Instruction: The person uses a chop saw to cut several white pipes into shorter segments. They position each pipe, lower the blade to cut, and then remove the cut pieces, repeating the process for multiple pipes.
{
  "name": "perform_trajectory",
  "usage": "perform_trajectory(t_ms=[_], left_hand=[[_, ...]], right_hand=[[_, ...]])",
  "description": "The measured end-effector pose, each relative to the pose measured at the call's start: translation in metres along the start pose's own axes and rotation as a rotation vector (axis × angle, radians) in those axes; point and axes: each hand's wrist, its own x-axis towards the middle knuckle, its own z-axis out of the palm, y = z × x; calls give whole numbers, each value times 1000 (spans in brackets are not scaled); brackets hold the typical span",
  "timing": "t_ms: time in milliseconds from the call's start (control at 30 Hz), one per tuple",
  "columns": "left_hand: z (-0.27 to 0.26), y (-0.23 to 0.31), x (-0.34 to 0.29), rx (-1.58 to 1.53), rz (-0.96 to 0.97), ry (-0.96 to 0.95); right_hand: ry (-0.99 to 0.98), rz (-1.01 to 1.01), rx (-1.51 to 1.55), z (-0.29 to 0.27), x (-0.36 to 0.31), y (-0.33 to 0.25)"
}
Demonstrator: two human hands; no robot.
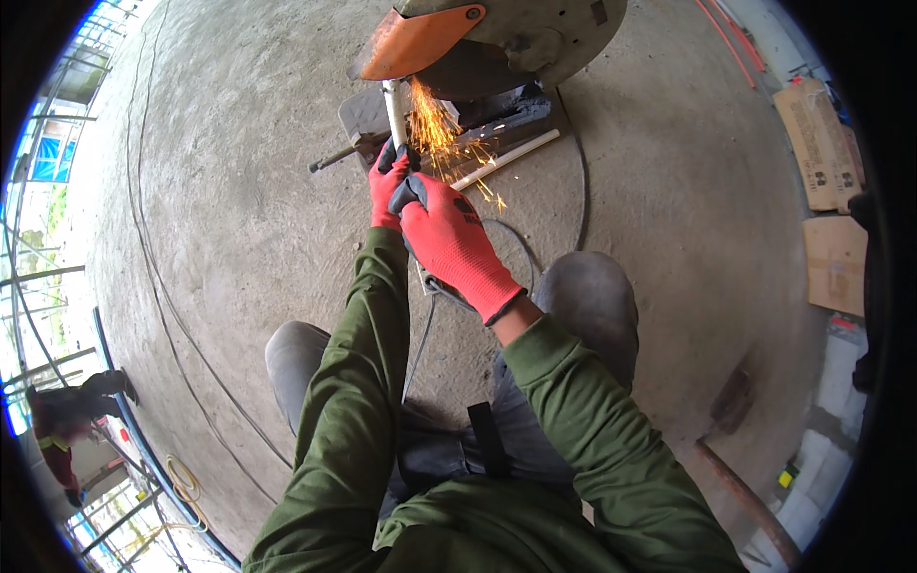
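A white pipe [394,113] runs from my gloved hands up to the spinning disc side of a cut-off saw [497,48] with an orange guard [420,43]. Orange sparks [435,124] spray down from where pipe and saw meet. My left hand [387,181], in a red and black glove, is closed around the pipe farther forward. Nearer to me, my right hand [444,229] in a matching glove is also closed on it, its fingers curled around the lower part. The blade's contact edge is hidden by the guard.
Another pale pipe [506,159] lies by the saw's base [368,115]. Black cables [583,181] trail over the concrete floor [229,191]. Cardboard [836,258] and pale blocks line the right side. A person's legs and shoes [86,396] show at far left, near scaffolding.
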Motion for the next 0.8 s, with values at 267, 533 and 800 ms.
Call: perform_trajectory(t_ms=[267, 533, 800], left_hand=[[3, 12, -4, 2, 9, -86], [-18, 1, 12, -8, -64, -65], [-13, -13, 1, -55, 9, -32]], right_hand=[[-13, 28, 40, -3, -2, -7], [-26, 15, 31, 0, -2, -13], [121, -42, -19, 14, 4, 8]])
